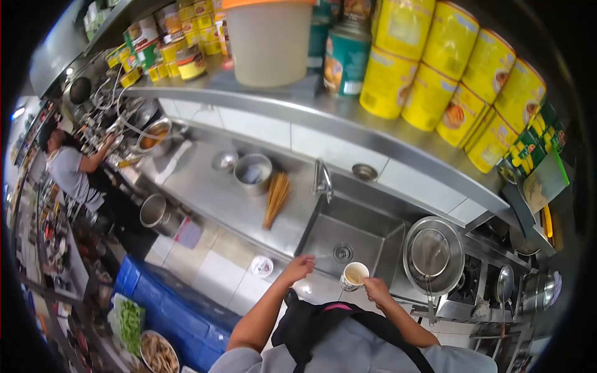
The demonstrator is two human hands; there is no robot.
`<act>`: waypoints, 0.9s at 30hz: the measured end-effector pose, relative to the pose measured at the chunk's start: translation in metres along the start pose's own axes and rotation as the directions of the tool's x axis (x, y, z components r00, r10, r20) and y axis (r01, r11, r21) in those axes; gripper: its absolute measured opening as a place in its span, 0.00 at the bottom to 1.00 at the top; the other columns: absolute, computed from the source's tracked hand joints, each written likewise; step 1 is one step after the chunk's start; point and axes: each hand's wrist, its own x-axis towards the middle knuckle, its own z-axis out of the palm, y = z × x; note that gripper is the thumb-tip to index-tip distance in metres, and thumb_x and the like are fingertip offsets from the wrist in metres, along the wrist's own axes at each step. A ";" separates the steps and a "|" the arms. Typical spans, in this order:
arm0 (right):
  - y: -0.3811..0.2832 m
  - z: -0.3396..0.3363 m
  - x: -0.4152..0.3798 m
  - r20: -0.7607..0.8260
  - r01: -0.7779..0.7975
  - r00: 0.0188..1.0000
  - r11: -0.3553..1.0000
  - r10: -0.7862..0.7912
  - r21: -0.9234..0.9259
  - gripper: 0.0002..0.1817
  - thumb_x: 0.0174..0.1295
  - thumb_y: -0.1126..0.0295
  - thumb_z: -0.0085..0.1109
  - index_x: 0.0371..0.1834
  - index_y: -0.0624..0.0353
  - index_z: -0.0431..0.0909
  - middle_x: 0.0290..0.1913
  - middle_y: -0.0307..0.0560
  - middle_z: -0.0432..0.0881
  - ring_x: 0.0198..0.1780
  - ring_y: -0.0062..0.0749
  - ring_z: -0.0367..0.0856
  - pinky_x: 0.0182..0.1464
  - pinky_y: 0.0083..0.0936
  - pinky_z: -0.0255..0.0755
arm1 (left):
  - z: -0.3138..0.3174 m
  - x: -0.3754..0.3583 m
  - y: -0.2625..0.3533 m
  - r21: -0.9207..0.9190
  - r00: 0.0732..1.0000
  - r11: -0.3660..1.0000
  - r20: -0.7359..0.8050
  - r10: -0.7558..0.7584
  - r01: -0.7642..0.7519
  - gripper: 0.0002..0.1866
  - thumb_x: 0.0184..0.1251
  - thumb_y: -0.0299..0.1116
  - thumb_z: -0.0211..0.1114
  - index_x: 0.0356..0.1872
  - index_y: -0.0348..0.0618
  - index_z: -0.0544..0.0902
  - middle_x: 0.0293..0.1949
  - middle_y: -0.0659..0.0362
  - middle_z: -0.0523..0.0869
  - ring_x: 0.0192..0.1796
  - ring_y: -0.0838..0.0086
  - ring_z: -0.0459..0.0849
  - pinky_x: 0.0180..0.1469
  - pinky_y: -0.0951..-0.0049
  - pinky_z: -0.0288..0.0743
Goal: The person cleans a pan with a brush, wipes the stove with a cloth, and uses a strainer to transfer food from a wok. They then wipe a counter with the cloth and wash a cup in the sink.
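My right hand [377,292] is closed on the side of a white cup [354,276] with dark print on its outside and some pale contents inside. The cup is held over the near edge of the steel sink [398,242]. My left hand [300,269] is at the sink's near left corner, holding nothing, its fingers loosely stretched toward the basin. A faucet [322,179] stands at the sink's back left corner.
Left of the sink, a bamboo whisk brush [277,199] and a steel pot [252,173] rest on the counter. A metal bowl with a strainer [430,251] sits to the right, beside a stove [476,280]. Yellow cans [441,68] line the shelf. A co-worker [71,168] stands far left.
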 end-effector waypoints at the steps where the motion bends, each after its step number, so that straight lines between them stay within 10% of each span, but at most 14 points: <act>1: -0.008 0.005 0.003 -0.036 -0.024 0.999 0.999 0.026 0.035 0.18 0.64 0.56 0.58 0.20 0.53 0.71 0.15 0.32 0.65 0.14 0.17 0.61 0.16 0.22 0.54 | -0.011 0.026 0.014 0.082 0.997 0.994 0.018 0.073 -0.074 0.27 0.65 0.46 0.64 0.60 0.40 0.77 0.40 0.54 0.86 0.43 0.72 0.84 0.44 0.71 0.77; 9: -0.061 0.039 0.023 -0.015 -0.262 0.949 0.817 0.314 0.514 0.26 0.64 0.40 0.55 0.19 0.45 0.64 0.16 0.27 0.57 0.14 0.16 0.50 0.16 0.19 0.44 | -0.039 0.243 0.115 0.628 0.681 0.484 0.102 0.725 -0.609 0.22 0.60 0.37 0.59 0.55 0.36 0.80 0.52 0.40 0.82 0.55 0.49 0.80 0.60 0.58 0.72; 11: -0.058 0.039 0.036 0.039 -0.289 0.942 0.749 0.332 0.597 0.27 0.67 0.38 0.47 0.19 0.43 0.60 0.15 0.27 0.54 0.14 0.17 0.48 0.17 0.19 0.43 | -0.045 0.268 0.132 0.794 0.606 0.179 0.275 0.746 -0.581 0.19 0.57 0.36 0.59 0.47 0.37 0.84 0.55 0.41 0.80 0.60 0.51 0.77 0.64 0.55 0.68; 12: -0.045 0.036 0.052 0.157 -0.356 0.919 0.586 0.363 0.728 0.26 0.68 0.39 0.46 0.20 0.44 0.61 0.15 0.27 0.55 0.14 0.16 0.48 0.17 0.18 0.44 | -0.047 0.294 0.123 0.814 0.407 -0.109 0.395 0.824 -0.571 0.14 0.56 0.35 0.59 0.38 0.39 0.85 0.49 0.44 0.83 0.57 0.49 0.78 0.63 0.52 0.68; 14: -0.038 0.028 0.067 0.332 -0.466 0.869 0.382 0.366 0.798 0.24 0.71 0.42 0.40 0.21 0.44 0.63 0.14 0.26 0.56 0.14 0.15 0.48 0.18 0.18 0.45 | -0.048 0.292 0.145 0.791 0.678 0.032 0.502 0.537 -0.611 0.12 0.57 0.36 0.59 0.37 0.40 0.85 0.47 0.46 0.84 0.55 0.49 0.80 0.59 0.52 0.72; 16: -0.024 0.025 0.083 0.349 -0.486 0.860 0.389 0.374 0.782 0.24 0.71 0.42 0.41 0.21 0.44 0.63 0.14 0.27 0.56 0.14 0.15 0.49 0.18 0.18 0.45 | -0.051 0.350 0.100 0.779 0.753 0.203 0.446 0.484 -0.593 0.26 0.58 0.45 0.65 0.56 0.45 0.78 0.42 0.46 0.86 0.48 0.54 0.84 0.54 0.58 0.76; 21: -0.009 0.029 0.138 0.275 -0.482 0.876 0.679 0.397 0.554 0.29 0.70 0.38 0.41 0.16 0.46 0.64 0.13 0.29 0.58 0.12 0.19 0.56 0.14 0.23 0.49 | -0.050 0.283 0.105 0.845 0.792 0.216 0.325 0.517 -0.488 0.14 0.56 0.40 0.61 0.38 0.44 0.86 0.41 0.44 0.87 0.45 0.52 0.86 0.47 0.54 0.80; 23: -0.011 0.045 0.160 -0.055 -0.270 0.962 0.961 0.266 -0.062 0.32 0.66 0.35 0.45 0.22 0.53 0.75 0.15 0.36 0.70 0.13 0.23 0.66 0.13 0.28 0.57 | -0.046 0.262 0.082 0.889 0.803 0.207 0.242 0.544 -0.408 0.16 0.57 0.42 0.61 0.41 0.44 0.86 0.43 0.43 0.86 0.48 0.51 0.86 0.51 0.54 0.79; 27: -0.068 0.070 0.168 -0.064 -0.104 0.994 0.914 0.086 -0.392 0.36 0.63 0.34 0.46 0.36 0.61 0.84 0.27 0.50 0.84 0.25 0.38 0.83 0.25 0.36 0.74 | -0.028 0.233 0.088 0.864 0.931 0.430 0.108 0.350 -0.262 0.23 0.62 0.51 0.58 0.45 0.44 0.85 0.46 0.42 0.86 0.51 0.47 0.84 0.56 0.52 0.76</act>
